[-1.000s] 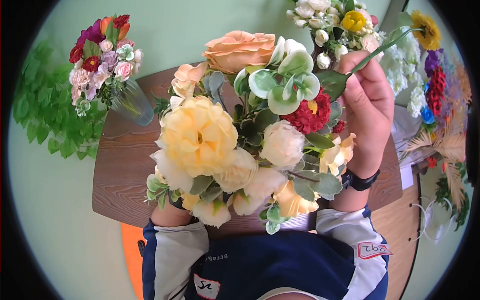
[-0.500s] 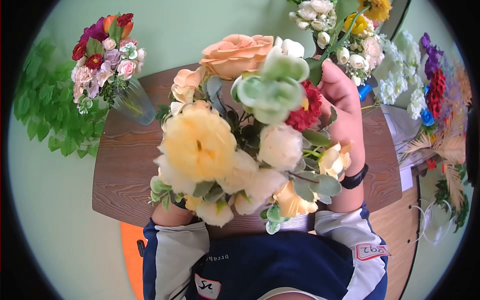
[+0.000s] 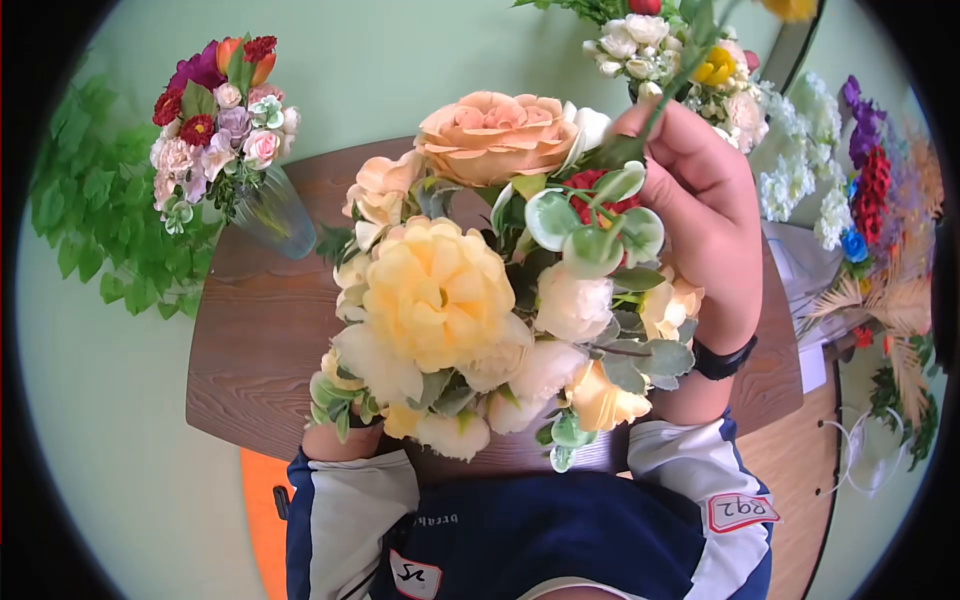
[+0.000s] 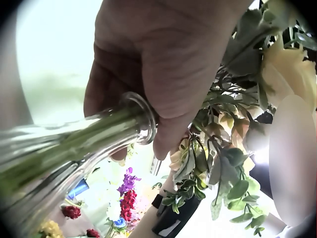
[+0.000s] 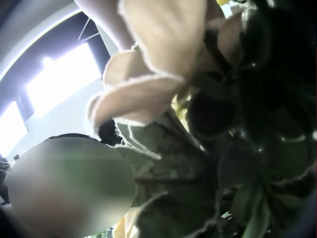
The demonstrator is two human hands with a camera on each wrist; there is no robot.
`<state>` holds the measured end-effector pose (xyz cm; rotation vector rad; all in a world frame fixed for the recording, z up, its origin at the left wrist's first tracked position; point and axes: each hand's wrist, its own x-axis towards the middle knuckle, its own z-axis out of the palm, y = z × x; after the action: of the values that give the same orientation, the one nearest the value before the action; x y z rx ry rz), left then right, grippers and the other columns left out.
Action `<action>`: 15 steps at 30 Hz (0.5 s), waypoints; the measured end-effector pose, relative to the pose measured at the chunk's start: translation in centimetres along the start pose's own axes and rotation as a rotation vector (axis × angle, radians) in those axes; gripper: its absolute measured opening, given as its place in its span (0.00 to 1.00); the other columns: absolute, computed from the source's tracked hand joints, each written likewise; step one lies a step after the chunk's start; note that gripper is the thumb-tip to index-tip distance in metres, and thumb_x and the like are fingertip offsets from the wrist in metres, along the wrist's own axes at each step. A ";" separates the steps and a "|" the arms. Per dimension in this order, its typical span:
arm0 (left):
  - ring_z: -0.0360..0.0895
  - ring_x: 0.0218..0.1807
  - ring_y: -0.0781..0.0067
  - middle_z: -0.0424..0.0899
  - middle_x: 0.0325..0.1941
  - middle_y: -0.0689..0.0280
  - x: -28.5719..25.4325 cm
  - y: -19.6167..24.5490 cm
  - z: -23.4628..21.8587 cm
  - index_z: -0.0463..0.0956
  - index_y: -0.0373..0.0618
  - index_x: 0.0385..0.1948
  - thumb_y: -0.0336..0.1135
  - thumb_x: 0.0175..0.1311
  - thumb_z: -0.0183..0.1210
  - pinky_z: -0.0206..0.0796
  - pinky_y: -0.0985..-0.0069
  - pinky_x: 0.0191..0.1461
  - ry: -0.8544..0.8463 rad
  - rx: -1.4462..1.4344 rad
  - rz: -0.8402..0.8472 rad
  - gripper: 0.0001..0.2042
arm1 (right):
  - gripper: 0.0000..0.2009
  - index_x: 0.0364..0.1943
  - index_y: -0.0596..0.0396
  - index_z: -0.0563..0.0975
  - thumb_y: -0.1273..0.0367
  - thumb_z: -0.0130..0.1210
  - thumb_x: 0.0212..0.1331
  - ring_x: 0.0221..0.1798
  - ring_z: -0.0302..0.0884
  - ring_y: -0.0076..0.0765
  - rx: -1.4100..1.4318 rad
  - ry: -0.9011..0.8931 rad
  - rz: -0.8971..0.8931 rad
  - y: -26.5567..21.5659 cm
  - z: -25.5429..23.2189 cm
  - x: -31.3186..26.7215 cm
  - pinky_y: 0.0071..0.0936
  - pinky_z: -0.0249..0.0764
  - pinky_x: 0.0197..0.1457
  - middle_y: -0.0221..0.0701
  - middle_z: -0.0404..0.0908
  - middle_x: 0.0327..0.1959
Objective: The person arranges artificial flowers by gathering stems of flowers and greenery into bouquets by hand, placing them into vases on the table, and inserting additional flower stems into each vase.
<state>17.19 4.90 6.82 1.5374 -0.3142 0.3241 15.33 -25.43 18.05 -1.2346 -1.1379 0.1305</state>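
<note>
A full bouquet of artificial flowers, with a yellow bloom (image 3: 440,295), a peach rose (image 3: 498,138) and a eucalyptus sprig (image 3: 590,225), fills the middle of the head view. My right hand (image 3: 705,215) pinches a green flower stem (image 3: 678,85) between thumb and fingers at the bouquet's upper right. That stem rises to a yellow flower (image 3: 790,8), cut off by the top edge. In the left wrist view my left hand (image 4: 168,59) grips the neck of a clear glass vase (image 4: 74,144) with green stems inside; the bouquet hides this hand in the head view.
A brown wood-grain table (image 3: 250,330) lies below. Another vase (image 3: 275,215) of mixed flowers stands at its left, before green leafy vines (image 3: 110,230). White roses (image 3: 635,40) are behind; red flowers (image 3: 872,190) and dried fronds (image 3: 890,300) line the right side.
My right hand moved left, then partway back right, keeping the stem, which swung from slanting right to steeper. The eucalyptus sprig shifted down and right. The bouquet's blooms tilted slightly.
</note>
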 end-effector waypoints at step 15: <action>0.74 0.35 0.77 0.77 0.34 0.69 -0.2 0.4 -0.5 0.74 0.41 0.35 0.32 0.57 0.60 0.68 0.78 0.39 0.024 0.030 -0.008 0.08 | 0.02 0.35 0.58 0.72 0.75 0.49 0.60 0.24 0.64 0.12 0.081 -0.094 0.141 0.0 -0.7 2.4 0.11 0.60 0.26 0.20 0.72 0.25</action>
<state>16.83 5.39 7.08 1.5627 -0.2851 0.3417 16.98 -24.43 19.58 -1.2466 -1.1145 0.3408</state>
